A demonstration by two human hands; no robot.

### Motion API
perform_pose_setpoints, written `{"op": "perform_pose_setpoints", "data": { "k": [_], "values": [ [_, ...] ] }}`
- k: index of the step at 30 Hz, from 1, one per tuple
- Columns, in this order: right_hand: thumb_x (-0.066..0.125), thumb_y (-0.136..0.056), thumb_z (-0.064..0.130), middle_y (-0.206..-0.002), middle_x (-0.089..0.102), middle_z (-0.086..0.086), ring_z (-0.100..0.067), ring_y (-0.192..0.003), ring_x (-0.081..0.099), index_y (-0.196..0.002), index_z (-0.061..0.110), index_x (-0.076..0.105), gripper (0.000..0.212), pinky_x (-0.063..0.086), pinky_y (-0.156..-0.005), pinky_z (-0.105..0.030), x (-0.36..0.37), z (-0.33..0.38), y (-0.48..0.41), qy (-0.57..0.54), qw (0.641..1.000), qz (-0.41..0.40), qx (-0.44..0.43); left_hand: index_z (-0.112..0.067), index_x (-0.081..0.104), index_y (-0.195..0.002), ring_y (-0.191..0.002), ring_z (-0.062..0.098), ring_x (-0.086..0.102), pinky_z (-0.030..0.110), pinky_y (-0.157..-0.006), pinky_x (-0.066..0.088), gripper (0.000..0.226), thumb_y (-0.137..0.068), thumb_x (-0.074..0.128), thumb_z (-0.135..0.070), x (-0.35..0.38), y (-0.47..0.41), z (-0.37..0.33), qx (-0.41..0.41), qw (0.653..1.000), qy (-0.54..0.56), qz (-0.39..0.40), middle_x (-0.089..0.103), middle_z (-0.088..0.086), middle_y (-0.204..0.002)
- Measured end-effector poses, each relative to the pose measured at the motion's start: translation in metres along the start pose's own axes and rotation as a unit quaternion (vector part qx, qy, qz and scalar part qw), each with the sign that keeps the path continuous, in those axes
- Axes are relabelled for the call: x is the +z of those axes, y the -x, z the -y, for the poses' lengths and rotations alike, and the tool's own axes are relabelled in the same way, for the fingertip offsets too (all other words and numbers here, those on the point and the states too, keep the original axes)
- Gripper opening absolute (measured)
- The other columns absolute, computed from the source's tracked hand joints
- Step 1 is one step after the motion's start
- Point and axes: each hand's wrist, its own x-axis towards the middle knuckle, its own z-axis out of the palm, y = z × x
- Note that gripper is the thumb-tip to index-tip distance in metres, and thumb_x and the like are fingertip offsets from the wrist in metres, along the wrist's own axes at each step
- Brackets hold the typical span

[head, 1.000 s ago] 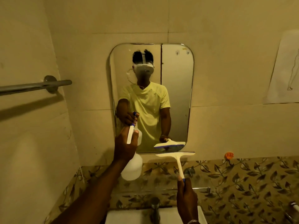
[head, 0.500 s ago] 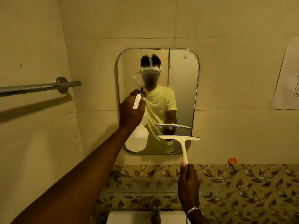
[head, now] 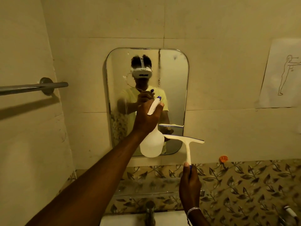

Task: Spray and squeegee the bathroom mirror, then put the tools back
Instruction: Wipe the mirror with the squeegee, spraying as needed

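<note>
A rounded rectangular mirror (head: pixel 172 75) hangs on the tiled wall ahead, with a misted patch on its lower left. My left hand (head: pixel 146 118) is raised in front of the mirror's middle and grips a white spray bottle (head: pixel 152 144) with a blue nozzle pointing at the glass. My right hand (head: pixel 189 183) holds a white squeegee (head: pixel 187 144) upright by the handle. Its blade sits level in front of the mirror's lower right corner; I cannot tell whether it touches the glass.
A metal towel bar (head: pixel 32 86) juts from the left wall. Below are a tap (head: pixel 150 211) and a white basin (head: pixel 169 218), beneath a leaf-patterned tile band (head: pixel 244 180). An orange hook (head: pixel 223 159) and a paper drawing (head: pixel 283 75) are on the right wall.
My left hand lifted the spray bottle from below the mirror to its middle, and mist now shows on the glass. My right hand raised the squeegee slightly.
</note>
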Motion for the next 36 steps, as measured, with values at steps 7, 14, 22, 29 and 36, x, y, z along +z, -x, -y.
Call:
{"op": "perform_pose_setpoints", "data": {
  "k": [7,14,22,29,36],
  "values": [
    [0.036,-0.096,0.062,-0.066,0.059,-0.007,-0.022,-0.057,0.057,-0.087,0.026,0.054,0.041,0.046,-0.05,-0.034,-0.006,-0.012,0.003,0.004,1.0,-0.002,0.014,-0.01,0.068,-0.109,-0.077,0.003,0.064,0.007,-0.065,0.05,0.033,-0.098,0.056,-0.039,-0.003,0.051,0.031,-0.071,0.997,-0.028,-0.028,0.071,0.005,-0.091],
    [0.034,-0.094,0.068,-0.061,0.057,-0.002,-0.008,-0.049,0.057,-0.088,0.031,0.055,0.043,0.041,-0.042,-0.024,-0.001,-0.022,0.014,0.015,0.999,0.011,0.029,-0.016,0.063,-0.081,-0.057,0.013,0.061,0.036,-0.052,0.054,0.02,-0.099,0.061,-0.027,-0.054,0.083,0.066,-0.111,0.977,-0.141,-0.116,0.06,-0.004,-0.064],
    [0.036,-0.096,0.066,-0.059,0.056,-0.002,-0.005,-0.048,0.057,-0.09,0.037,0.054,0.034,0.04,-0.037,-0.018,0.004,-0.026,0.019,0.009,0.999,0.019,0.037,-0.012,0.068,-0.091,-0.065,0.015,0.064,0.026,-0.054,0.048,0.02,-0.097,0.061,-0.03,-0.052,0.1,0.072,-0.074,0.994,-0.077,-0.01,0.064,0.002,-0.07],
    [0.036,-0.095,0.066,-0.057,0.054,0.0,-0.004,-0.044,0.053,-0.085,0.031,0.054,0.04,0.041,-0.039,-0.025,-0.021,-0.038,0.009,0.02,0.999,-0.018,0.047,-0.012,0.066,-0.087,-0.066,0.012,0.065,0.031,-0.056,0.053,0.025,-0.098,0.056,-0.033,0.014,0.093,0.053,-0.048,0.998,-0.03,0.035,0.064,0.002,-0.071],
    [0.035,-0.096,0.065,-0.059,0.053,0.0,-0.001,-0.048,0.053,-0.084,0.031,0.051,0.039,0.036,-0.039,-0.02,-0.035,-0.047,0.003,0.042,0.997,-0.034,0.046,-0.013,0.064,-0.085,-0.063,0.013,0.063,0.019,-0.051,0.047,0.023,-0.097,0.057,-0.032,0.025,0.11,0.059,-0.046,0.998,-0.043,0.018,0.061,-0.001,-0.068]
  ]
}}
